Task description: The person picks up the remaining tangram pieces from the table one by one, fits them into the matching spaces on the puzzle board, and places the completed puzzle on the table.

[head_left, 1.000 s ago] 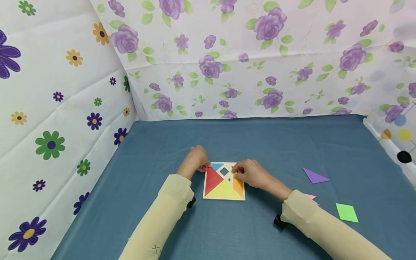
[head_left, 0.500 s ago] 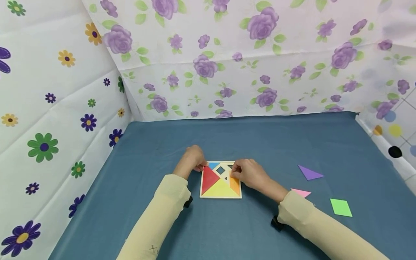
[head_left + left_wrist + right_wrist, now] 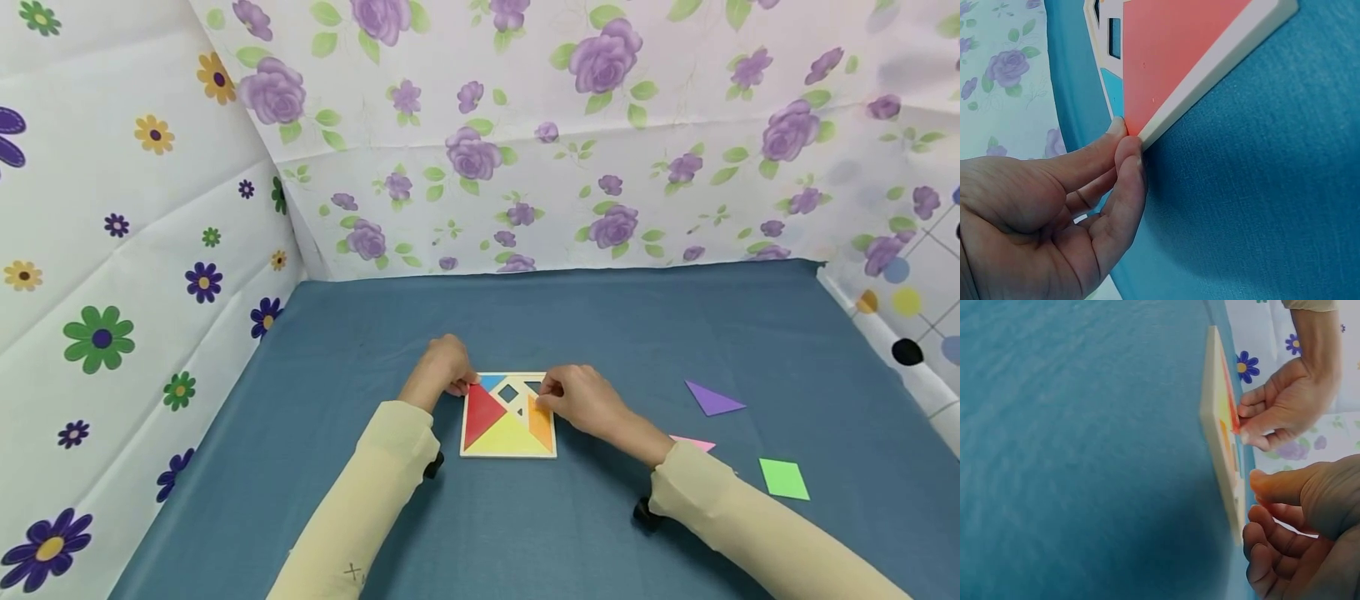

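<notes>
Right, my left hand is pinching the tangram board by its far left corner, the board sitting on the blue-covered bench in front of me. The thumb is bearing down where the red triangle and the blue triangle are meeting, while a fingertip is backing up the outside of the pale rim. Across from it, my right hand is hovering about the far end of the orange parallelogram, thumb and fingers loosely bent with a gap between; I'm seeing nothing in that grip, and whether a fingertip is brushing the piece I'm unable to tell.

I'm judging the board light and stiff, probably wood, so a corner pinch is looking like plenty, the thick rim offering the best hold. The seated pieces, the yellow triangle included, are looking nearly flush and smooth, so pressing is probably suiting them better than pinching. Over on the right, the purple triangle, the pink triangle and the green square are lying loose, seeming thin and light; I'd be taking those by opposite edges, sparing the pointed tips.
</notes>
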Available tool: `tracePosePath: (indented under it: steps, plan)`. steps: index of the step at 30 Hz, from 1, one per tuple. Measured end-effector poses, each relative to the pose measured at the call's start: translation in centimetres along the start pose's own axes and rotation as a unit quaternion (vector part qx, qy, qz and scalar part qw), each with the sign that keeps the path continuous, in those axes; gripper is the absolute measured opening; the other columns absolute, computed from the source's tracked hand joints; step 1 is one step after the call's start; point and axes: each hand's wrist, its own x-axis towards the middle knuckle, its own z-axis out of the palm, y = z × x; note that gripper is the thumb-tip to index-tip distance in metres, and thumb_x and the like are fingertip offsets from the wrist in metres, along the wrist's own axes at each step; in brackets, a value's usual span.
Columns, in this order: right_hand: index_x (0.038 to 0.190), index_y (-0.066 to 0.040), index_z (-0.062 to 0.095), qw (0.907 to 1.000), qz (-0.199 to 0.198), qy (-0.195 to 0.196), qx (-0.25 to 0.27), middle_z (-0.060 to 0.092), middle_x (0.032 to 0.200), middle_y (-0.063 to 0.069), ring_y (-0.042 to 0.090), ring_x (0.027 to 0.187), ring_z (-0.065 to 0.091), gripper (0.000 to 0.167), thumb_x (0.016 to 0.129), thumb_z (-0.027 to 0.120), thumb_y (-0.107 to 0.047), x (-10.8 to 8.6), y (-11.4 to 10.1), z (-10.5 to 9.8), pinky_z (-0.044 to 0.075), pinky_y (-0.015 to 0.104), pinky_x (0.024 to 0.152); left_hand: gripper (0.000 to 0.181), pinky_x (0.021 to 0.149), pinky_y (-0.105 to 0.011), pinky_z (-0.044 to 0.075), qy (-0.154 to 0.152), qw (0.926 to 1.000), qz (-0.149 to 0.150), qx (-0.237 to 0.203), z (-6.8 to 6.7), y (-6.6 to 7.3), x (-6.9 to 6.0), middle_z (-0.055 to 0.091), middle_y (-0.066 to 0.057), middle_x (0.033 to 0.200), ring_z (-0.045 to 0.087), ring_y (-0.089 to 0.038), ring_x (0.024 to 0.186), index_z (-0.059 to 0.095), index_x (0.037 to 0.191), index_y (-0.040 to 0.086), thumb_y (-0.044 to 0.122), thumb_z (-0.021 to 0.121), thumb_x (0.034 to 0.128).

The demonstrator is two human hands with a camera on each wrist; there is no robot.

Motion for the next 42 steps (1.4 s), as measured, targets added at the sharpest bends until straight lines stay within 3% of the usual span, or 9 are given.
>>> tracePosePath:
  steps: [15,26,38,42]
  plan:
    - [0.092,-0.008,0.075,0.9955,0.038,-0.061,-0.063,0.065,0.081,-0.002,0.01,0.064,0.055,0.006,0.09,0.08,-0.007,-2.9,0.0,-5.4,0.049,0.03,0.057,0.023,0.063,-0.032,0.063,-0.001,0.9996,0.008,0.025,-0.2,0.3,-0.3,0.071,-0.015,0.067,0.07,-0.019,0.056,0.074,0.095,-0.01,0.009,0.084,0.0883]
    - [0.105,-0.002,0.075,0.9902,0.061,-0.096,-0.08,0.068,0.09,0.002,0.014,0.077,0.061,0.019,0.088,0.082,-0.007,-5.7,1.3,-8.9,0.055,0.035,0.066,0.02,0.062,-0.031,0.063,0.001,0.9997,0.008,0.025,-0.2,0.4,-0.3,0.071,-0.014,0.067,0.07,-0.019,0.056,0.074,0.087,-0.007,0.01,0.085,0.0876]
    - [0.105,-0.002,0.073,0.983,0.088,-0.131,-0.095,0.067,0.095,0.006,0.016,0.078,0.061,0.026,0.083,0.085,-0.006,-8.7,3.4,-10.8,0.053,0.036,0.063,0.02,0.062,-0.031,0.063,-0.001,0.9998,0.007,0.018,-0.3,0.4,-0.3,0.07,-0.015,0.067,0.069,-0.019,0.055,0.074,0.09,-0.008,0.009,0.084,0.088]
    - [0.1,-0.005,0.071,0.9817,0.094,-0.134,-0.097,0.066,0.09,0.002,0.013,0.073,0.061,0.022,0.083,0.085,-0.006,-9.6,4.3,-10.9,0.051,0.033,0.06,0.02,0.062,-0.032,0.063,-0.002,0.9998,0.007,0.019,-0.2,0.4,-0.2,0.07,-0.015,0.067,0.069,-0.019,0.055,0.074,0.089,-0.008,0.009,0.084,0.0881]
